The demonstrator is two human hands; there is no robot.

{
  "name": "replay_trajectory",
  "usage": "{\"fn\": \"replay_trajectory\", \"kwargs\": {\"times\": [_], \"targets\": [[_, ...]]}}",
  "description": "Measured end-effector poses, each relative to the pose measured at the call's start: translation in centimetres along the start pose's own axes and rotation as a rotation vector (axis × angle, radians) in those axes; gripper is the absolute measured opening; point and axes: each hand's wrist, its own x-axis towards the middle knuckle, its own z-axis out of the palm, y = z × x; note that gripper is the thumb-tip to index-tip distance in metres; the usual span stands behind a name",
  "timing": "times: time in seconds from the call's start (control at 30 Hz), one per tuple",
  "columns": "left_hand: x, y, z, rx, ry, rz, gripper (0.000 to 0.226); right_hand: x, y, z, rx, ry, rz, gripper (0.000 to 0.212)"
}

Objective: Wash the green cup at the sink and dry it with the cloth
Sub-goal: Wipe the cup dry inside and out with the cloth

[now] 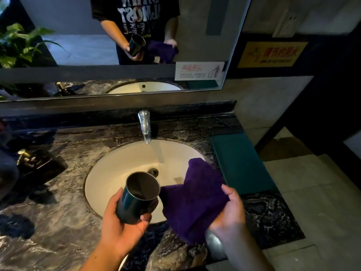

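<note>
With left hand grips green cup, with right hand clutches cloth; risks dropping it, possibly wet, into sink through slippery fingers.

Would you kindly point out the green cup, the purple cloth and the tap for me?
green cup [132, 206], head view, outer side wall.
purple cloth [193, 202], head view, middle of fabric.
tap [145, 124], head view, chrome spout.

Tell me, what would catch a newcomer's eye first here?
The dark green cup stands out first, held tilted in the left hand above the white sink. Close beside it, the right hand grips a purple cloth. Above, the mirror repeats both hands.
</note>
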Motion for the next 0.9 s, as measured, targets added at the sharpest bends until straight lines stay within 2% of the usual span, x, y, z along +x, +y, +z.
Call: {"fn": "replay_trajectory", "kwargs": {"times": [0.1,0.17,0.23,0.3,0.4,0.43,0.63,0.73,0.83,0.9], "targets": [[0.1,-0.3,0.2,0.040,0.020,-0.010,0.075,0.4,0.8,-2.1,-0.038,0.151,-0.003,0.054],[0.1,-0.5,0.2,0.052,0.023,-0.010,0.084,0.3,0.7,-3.3,-0.079,0.203,0.025,0.059],[0.3,-0.8,0.3,0.065,0.020,-0.005,0.088,0.0,-0.1,-3.6,-0.037,0.142,0.031,0.057],[0.6,-0.9,0.4,0.075,0.007,0.000,0.104,-0.4,-1.4,-3.4,0.019,0.006,0.024,0.052],[0.9,-0.7,0.2,0.073,0.018,0.026,0.113,-0.6,-2.2,-3.4,0.053,-0.127,0.062,0.067],[1.0,-0.7,0.2,0.086,0.018,0.025,0.115,-0.7,-2.0,-3.6,0.058,-0.139,0.070,0.065],[1.7,-1.2,0.0,0.123,-0.038,0.025,0.107,0.3,-1.2,-5.9,-0.121,0.189,0.156,0.052],[1.6,-1.5,0.1,0.125,-0.037,0.022,0.108,-0.1,-2.4,-6.1,-0.035,0.086,0.108,0.054],[1.7,-1.6,0.2,0.132,-0.050,0.029,0.106,-1.0,-3.8,-5.9,0.004,-0.134,0.057,0.055],[1.8,-1.7,0.5,0.134,-0.054,0.019,0.102,-1.0,-4.1,-5.7,-0.010,-0.176,0.051,0.061]]}}
